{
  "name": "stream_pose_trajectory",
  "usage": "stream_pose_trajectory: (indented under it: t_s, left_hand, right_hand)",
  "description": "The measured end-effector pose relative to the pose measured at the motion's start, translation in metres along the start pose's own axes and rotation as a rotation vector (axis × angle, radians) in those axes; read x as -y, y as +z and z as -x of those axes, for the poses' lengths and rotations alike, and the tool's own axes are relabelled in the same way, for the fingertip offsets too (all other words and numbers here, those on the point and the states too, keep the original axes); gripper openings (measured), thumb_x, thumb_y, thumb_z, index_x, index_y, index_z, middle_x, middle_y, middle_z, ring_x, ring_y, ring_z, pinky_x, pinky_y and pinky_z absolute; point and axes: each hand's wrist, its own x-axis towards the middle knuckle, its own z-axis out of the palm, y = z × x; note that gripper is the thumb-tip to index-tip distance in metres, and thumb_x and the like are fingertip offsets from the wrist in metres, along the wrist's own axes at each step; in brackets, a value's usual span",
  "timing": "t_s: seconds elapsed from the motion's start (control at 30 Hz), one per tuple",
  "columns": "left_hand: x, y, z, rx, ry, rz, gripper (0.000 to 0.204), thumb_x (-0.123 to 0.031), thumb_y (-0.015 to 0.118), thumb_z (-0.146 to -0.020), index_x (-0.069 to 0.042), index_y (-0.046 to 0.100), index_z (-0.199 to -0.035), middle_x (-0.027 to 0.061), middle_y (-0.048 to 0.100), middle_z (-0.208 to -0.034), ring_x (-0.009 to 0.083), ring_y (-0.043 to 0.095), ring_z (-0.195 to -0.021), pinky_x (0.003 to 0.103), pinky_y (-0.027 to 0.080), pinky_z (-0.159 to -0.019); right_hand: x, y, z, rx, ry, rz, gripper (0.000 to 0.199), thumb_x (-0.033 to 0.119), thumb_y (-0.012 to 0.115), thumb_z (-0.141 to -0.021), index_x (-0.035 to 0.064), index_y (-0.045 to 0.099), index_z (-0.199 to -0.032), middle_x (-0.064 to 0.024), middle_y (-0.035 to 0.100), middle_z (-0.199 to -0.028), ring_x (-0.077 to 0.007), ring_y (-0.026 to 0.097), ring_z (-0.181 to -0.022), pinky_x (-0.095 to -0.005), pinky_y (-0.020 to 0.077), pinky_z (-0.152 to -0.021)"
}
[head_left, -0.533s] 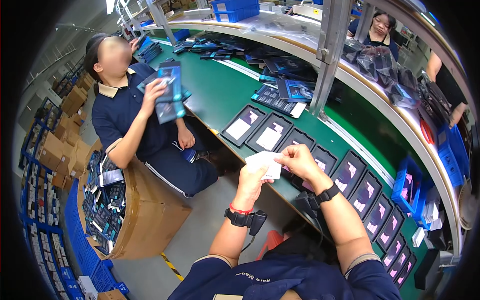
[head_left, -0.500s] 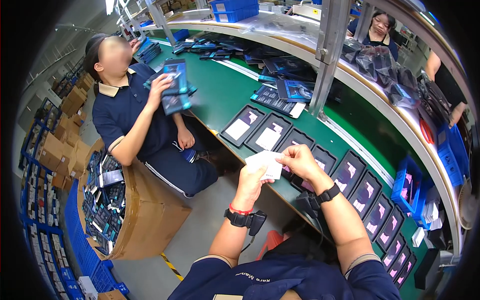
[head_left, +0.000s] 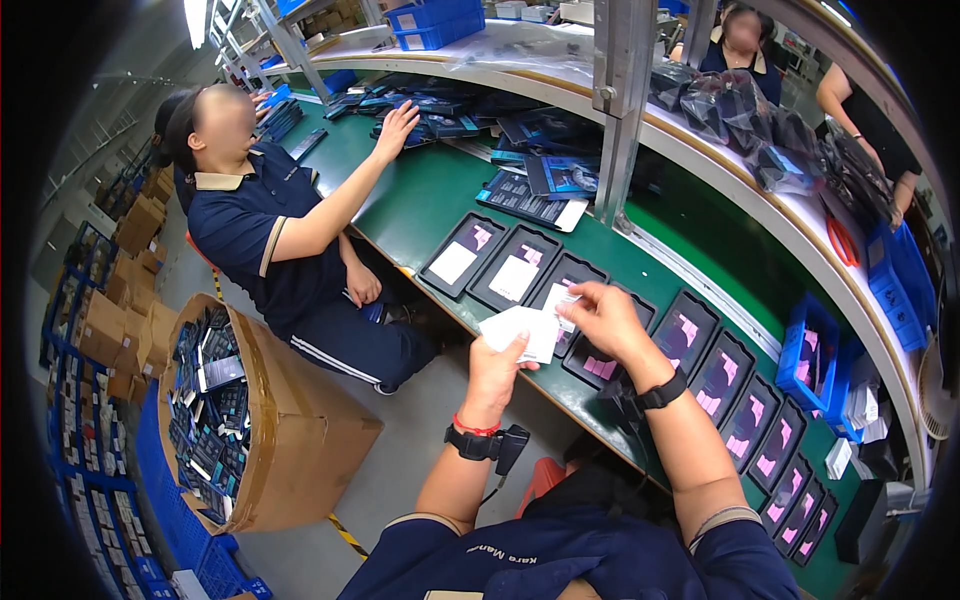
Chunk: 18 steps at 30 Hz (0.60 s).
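The person's left hand (head_left: 497, 368) is closed around a small stack of white cards (head_left: 522, 331), thumb on top, held just in front of the green bench (head_left: 420, 205). The right hand (head_left: 603, 318) sits just beside the stack on its far side, fingers narrowed in a pinch on a single white card (head_left: 560, 299) lifted off the top, above the bench's near edge. Both wrists carry black straps.

On the bench right behind the hands runs a row of black trays (head_left: 518, 268), each with a white or pink card lying in it; the row continues along the bench to the right.

Left of the bench, on the floor, stands a large cardboard box (head_left: 290, 430) filled with dark packages. A co-worker in a dark blue shirt (head_left: 250, 235) sits at the bench's left end, one hand (head_left: 396, 128) reaching out flat onto a heap of dark packages (head_left: 440, 120) farther up the bench.

Beyond the trays, a metal post (head_left: 620, 110) rises from the bench. Blue bins (head_left: 810, 355) sit at the bench's far right edge.
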Motion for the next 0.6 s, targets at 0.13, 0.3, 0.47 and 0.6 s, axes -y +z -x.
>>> stream_pose_trajectory:
  t_s: [0.13, 0.3, 0.47, 0.6]
  left_hand:
    - [0.000, 0.020, 0.003, 0.076, -0.040, -0.013, 0.027, -0.008, 0.055, -0.090, 0.004, 0.053, -0.114, 0.0127, 0.064, -0.097, 0.0195, 0.065, -0.080, 0.030, 0.056, -0.060]
    - [0.002, 0.016, 0.002, 0.069, -0.047, 0.021, 0.031, -0.010, 0.052, -0.091, 0.006, 0.050, -0.118, 0.0168, 0.062, -0.104, 0.0237, 0.064, -0.092, 0.032, 0.056, -0.072]
    - [0.004, 0.031, 0.008, 0.072, -0.071, -0.029, 0.029, -0.006, 0.054, -0.089, 0.005, 0.052, -0.116, 0.0159, 0.063, -0.102, 0.0227, 0.064, -0.090, 0.031, 0.056, -0.070]
    - [0.009, 0.034, 0.009, 0.040, -0.070, -0.014, 0.029, -0.001, 0.059, -0.085, 0.004, 0.055, -0.113, 0.0131, 0.064, -0.099, 0.0201, 0.064, -0.084, 0.028, 0.056, -0.064]
  right_hand:
    - [-0.010, -0.009, 0.016, 0.200, 0.119, -0.393, 0.019, 0.014, 0.070, -0.076, -0.0029, 0.067, -0.084, -0.0064, 0.064, -0.069, -0.0076, 0.057, -0.064, -0.0248, 0.0465, -0.061]
    - [-0.024, -0.031, 0.031, -0.035, 0.138, 0.027, 0.016, 0.014, 0.069, -0.073, -0.0015, 0.066, -0.074, -0.0132, 0.063, -0.065, -0.0193, 0.061, -0.059, -0.0310, 0.0476, -0.057]
    - [-0.032, -0.028, 0.034, -0.061, 0.122, 0.210, 0.018, 0.017, 0.070, -0.070, -0.0007, 0.066, -0.074, -0.0198, 0.063, -0.068, -0.0334, 0.063, -0.067, -0.0388, 0.0491, -0.064]
    - [-0.033, -0.031, 0.034, -0.065, 0.109, 0.263, 0.022, 0.020, 0.071, -0.069, -0.0014, 0.065, -0.074, -0.0203, 0.063, -0.071, -0.0337, 0.064, -0.070, -0.0398, 0.0492, -0.065]
